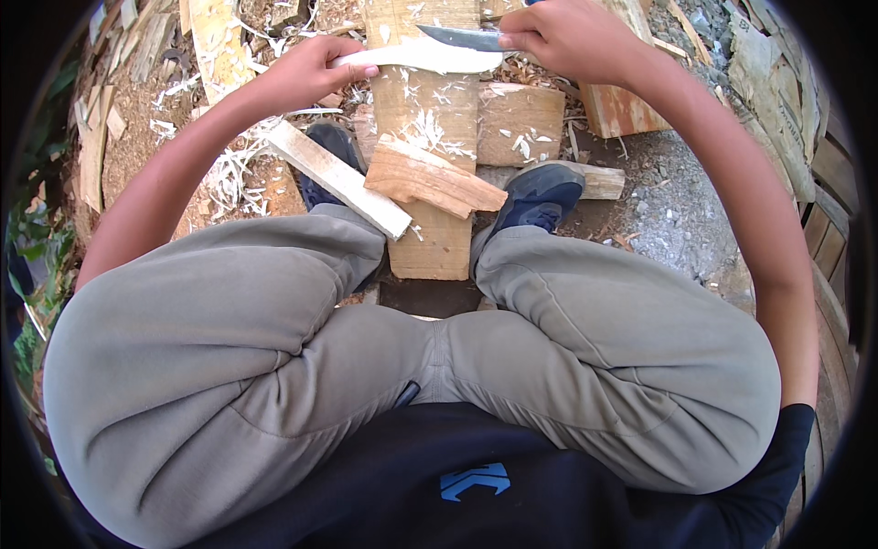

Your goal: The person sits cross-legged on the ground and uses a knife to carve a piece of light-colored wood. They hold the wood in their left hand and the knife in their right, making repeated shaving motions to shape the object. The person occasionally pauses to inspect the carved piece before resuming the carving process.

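Note:
My left hand (311, 71) grips one end of a pale, whittled wooden piece (430, 57) that lies crosswise over an upright plank (422, 101). My right hand (562, 35) holds a knife by its handle, and the grey blade (462, 37) rests on the top of the pale piece near its right end. Both hands are out in front of my bent knees, in grey trousers.
A split chunk of wood (432, 177) and a pale batten (338, 178) lie between my dark blue shoes (538, 195). Wood shavings (229, 169) cover the ground at left. A wooden block (519, 123), offcuts and gravel (668, 210) lie at right.

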A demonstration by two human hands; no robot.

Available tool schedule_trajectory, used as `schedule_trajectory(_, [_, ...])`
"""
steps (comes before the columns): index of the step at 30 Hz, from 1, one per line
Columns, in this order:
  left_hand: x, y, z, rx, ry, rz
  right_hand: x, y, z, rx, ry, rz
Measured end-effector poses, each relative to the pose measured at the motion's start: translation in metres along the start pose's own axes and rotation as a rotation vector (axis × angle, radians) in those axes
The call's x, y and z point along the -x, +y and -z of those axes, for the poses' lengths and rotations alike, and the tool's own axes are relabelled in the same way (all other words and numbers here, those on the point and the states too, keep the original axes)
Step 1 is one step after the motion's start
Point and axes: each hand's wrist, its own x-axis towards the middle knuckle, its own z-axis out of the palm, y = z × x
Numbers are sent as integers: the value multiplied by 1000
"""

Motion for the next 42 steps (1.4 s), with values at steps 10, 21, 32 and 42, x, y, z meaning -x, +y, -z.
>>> schedule_trajectory(10, [3, 0, 0, -14, -27, -26, 29, 13, -26, 68, 95, -32])
schedule_trajectory(21, [-1, -8, -4, 11, -15, -35, 19, 9, -23, 37, 90, -37])
schedule_trajectory(32, [-5, -13, -8, 10, 22, -68, 10, 3, -4, -10, -26, -14])
schedule_trajectory(42, [-1, -4, -3, 50, -24, -35, 22, 10, -22, -25, 46, -60])
